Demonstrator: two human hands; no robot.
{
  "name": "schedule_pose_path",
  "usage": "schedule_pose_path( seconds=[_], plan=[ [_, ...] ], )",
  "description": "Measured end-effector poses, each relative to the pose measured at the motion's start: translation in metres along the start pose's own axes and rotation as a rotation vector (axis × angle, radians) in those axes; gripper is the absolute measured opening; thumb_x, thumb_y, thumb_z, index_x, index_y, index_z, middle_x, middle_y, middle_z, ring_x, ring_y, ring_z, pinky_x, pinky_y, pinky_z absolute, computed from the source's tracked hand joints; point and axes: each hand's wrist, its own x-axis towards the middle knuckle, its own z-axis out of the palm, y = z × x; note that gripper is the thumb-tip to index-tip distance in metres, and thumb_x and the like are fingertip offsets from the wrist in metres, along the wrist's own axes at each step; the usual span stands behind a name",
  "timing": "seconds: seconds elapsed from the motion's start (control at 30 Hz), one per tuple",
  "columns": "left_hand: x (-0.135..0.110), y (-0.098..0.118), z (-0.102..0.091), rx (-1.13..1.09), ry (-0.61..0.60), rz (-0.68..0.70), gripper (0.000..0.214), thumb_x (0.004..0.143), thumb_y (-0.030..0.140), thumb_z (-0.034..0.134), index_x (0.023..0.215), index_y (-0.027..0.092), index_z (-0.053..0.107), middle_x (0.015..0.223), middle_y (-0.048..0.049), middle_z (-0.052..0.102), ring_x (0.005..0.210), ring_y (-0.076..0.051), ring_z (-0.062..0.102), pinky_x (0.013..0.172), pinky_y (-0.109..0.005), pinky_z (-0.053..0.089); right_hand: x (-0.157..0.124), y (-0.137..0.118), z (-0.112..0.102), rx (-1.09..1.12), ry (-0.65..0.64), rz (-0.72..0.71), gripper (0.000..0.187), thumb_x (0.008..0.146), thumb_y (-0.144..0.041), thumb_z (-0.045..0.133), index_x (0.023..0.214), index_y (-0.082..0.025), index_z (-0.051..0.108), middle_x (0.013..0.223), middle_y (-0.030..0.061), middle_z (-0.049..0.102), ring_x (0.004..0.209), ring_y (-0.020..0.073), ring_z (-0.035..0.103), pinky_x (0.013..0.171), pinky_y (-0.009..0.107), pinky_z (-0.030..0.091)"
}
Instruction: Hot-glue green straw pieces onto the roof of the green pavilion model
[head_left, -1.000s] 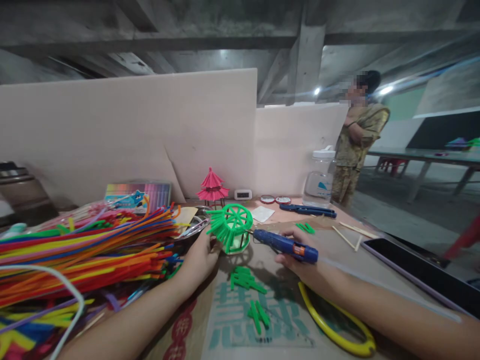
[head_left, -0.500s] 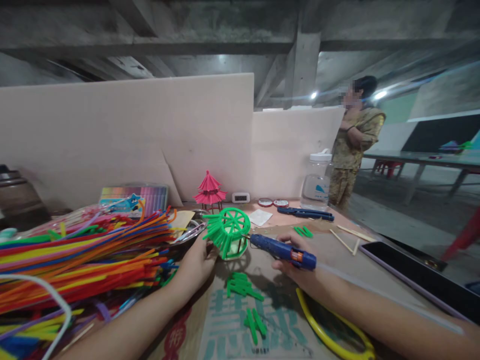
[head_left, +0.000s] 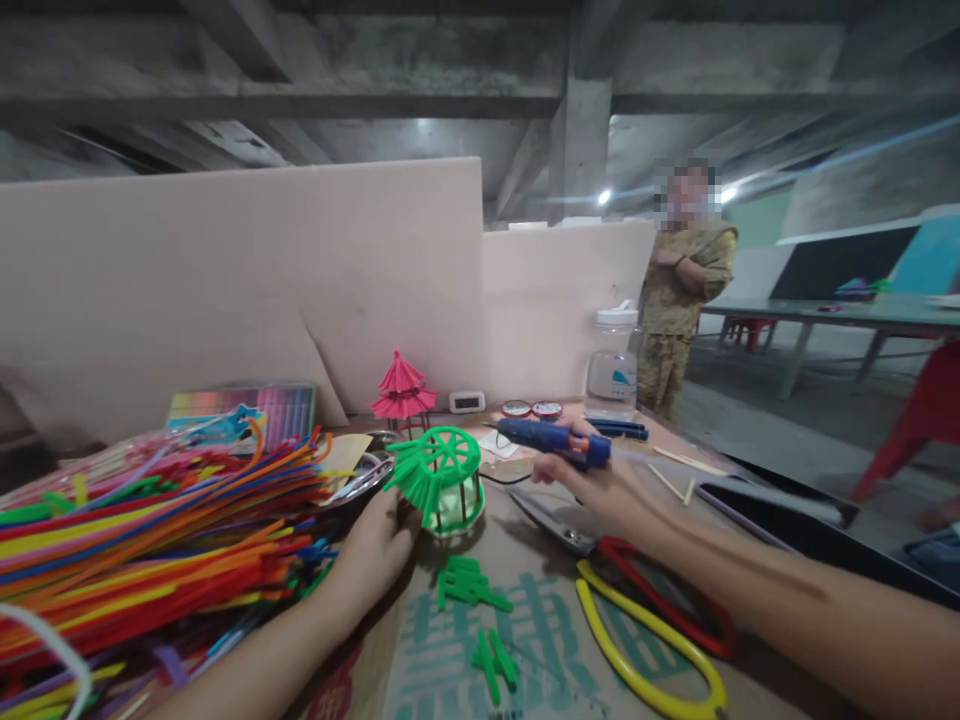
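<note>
A small green pavilion model (head_left: 441, 478) made of pipe-cleaner pieces stands on a printed cardboard sheet (head_left: 540, 640). My left hand (head_left: 375, 545) rests against its left side, fingers curled round the base. My right hand (head_left: 592, 478) is closed on a blue glue gun (head_left: 551, 438), lifted above the table to the right of the model, nozzle pointing left. Short green cut pieces (head_left: 472, 590) lie in front of the model.
A big pile of coloured pipe cleaners (head_left: 150, 540) fills the left. A pink pavilion (head_left: 401, 390), a clear jar (head_left: 610, 365), scissors with red handles (head_left: 637, 590) and a yellow loop (head_left: 645, 660) lie around. A dark tablet (head_left: 787, 520) is at right. A person (head_left: 679, 290) stands behind.
My right hand has lifted the glue gun up and away from the green model toward the back. The scissors beneath it are now uncovered. The view shifted slightly to the right.
</note>
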Motion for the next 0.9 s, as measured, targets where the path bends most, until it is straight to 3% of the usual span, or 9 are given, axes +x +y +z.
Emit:
schedule_pose_path(
  seconds=[0.07, 0.13, 0.23, 0.37, 0.5, 0.67, 0.8, 0.9],
  plan=[
    [0.001, 0.000, 0.000, -0.017, -0.009, 0.004, 0.020, 0.081, 0.024, 0.059, 0.100, 0.020, 0.065, 0.093, -0.0087, 0.071, 0.103, -0.028, 0.064, 0.103, -0.047, 0.048, 0.024, 0.010, -0.008, -0.118, -0.070, 0.098, 0.040, 0.095, -0.053, 0.046, 0.087, -0.019, 0.066, 0.084, 0.0046, 0.071, 0.082, 0.0196, 0.065, 0.077, 0.030, 0.050],
    [0.002, 0.000, 0.000, -0.031, -0.039, -0.007, 0.020, 0.082, 0.026, 0.059, 0.100, 0.019, 0.065, 0.094, -0.0091, 0.071, 0.103, -0.028, 0.065, 0.105, -0.048, 0.047, 0.049, 0.023, -0.013, -0.217, -0.146, 0.196, 0.034, 0.093, -0.047, 0.052, 0.090, -0.019, 0.071, 0.088, 0.0042, 0.073, 0.086, 0.0201, 0.067, 0.076, 0.028, 0.050],
    [0.004, -0.001, 0.001, -0.034, -0.072, -0.031, 0.023, 0.084, 0.028, 0.058, 0.104, 0.018, 0.064, 0.102, -0.0113, 0.071, 0.105, -0.029, 0.065, 0.106, -0.050, 0.046, 0.081, 0.045, -0.012, -0.296, -0.145, 0.294, 0.025, 0.081, -0.040, 0.071, 0.089, -0.017, 0.073, 0.080, 0.0037, 0.073, 0.085, 0.0233, 0.067, 0.074, 0.029, 0.050],
    [0.004, -0.002, 0.002, -0.047, -0.076, -0.018, 0.033, 0.086, 0.029, 0.056, 0.116, 0.016, 0.062, 0.118, -0.0147, 0.068, 0.116, -0.030, 0.061, 0.109, -0.051, 0.043, 0.104, 0.075, -0.001, -0.346, -0.167, 0.403, 0.024, 0.087, -0.036, 0.068, 0.095, -0.013, 0.071, 0.084, 0.0055, 0.071, 0.085, 0.0215, 0.067, 0.075, 0.030, 0.052],
    [0.003, 0.003, 0.003, -0.091, -0.092, -0.025, 0.034, 0.086, 0.030, 0.056, 0.118, 0.017, 0.060, 0.119, -0.0137, 0.068, 0.123, -0.029, 0.057, 0.111, -0.049, 0.041, 0.107, 0.090, 0.007, -0.372, -0.259, 0.469, 0.030, 0.094, -0.038, 0.061, 0.111, -0.014, 0.065, 0.105, 0.0065, 0.068, 0.088, 0.0189, 0.067, 0.077, 0.036, 0.057],
    [0.002, 0.008, 0.004, -0.050, -0.085, -0.098, 0.032, 0.085, 0.035, 0.058, 0.111, 0.016, 0.058, 0.116, -0.0138, 0.068, 0.115, -0.029, 0.062, 0.107, -0.048, 0.045, 0.102, 0.087, -0.004, -0.473, -0.282, 0.409, 0.034, 0.095, -0.037, 0.060, 0.122, -0.017, 0.061, 0.122, 0.0080, 0.063, 0.103, 0.0229, 0.064, 0.087, 0.042, 0.055],
    [0.002, 0.010, 0.004, -0.061, -0.115, -0.060, 0.029, 0.088, 0.035, 0.055, 0.110, 0.017, 0.058, 0.118, -0.0125, 0.067, 0.118, -0.026, 0.061, 0.110, -0.045, 0.043, 0.087, 0.077, -0.026, -0.612, -0.270, 0.343, 0.029, 0.086, -0.034, 0.070, 0.109, -0.016, 0.071, 0.106, 0.0087, 0.073, 0.095, 0.0240, 0.067, 0.079, 0.030, 0.049],
    [0.004, 0.012, 0.003, -0.051, -0.117, -0.038, 0.031, 0.088, 0.034, 0.054, 0.115, 0.018, 0.057, 0.124, -0.0124, 0.065, 0.121, -0.026, 0.058, 0.112, -0.046, 0.040, 0.070, 0.066, -0.046, -0.727, -0.272, 0.290, 0.017, 0.082, -0.028, 0.071, 0.091, -0.015, 0.076, 0.093, 0.0118, 0.076, 0.089, 0.0264, 0.068, 0.072, 0.029, 0.044]
  ],
)
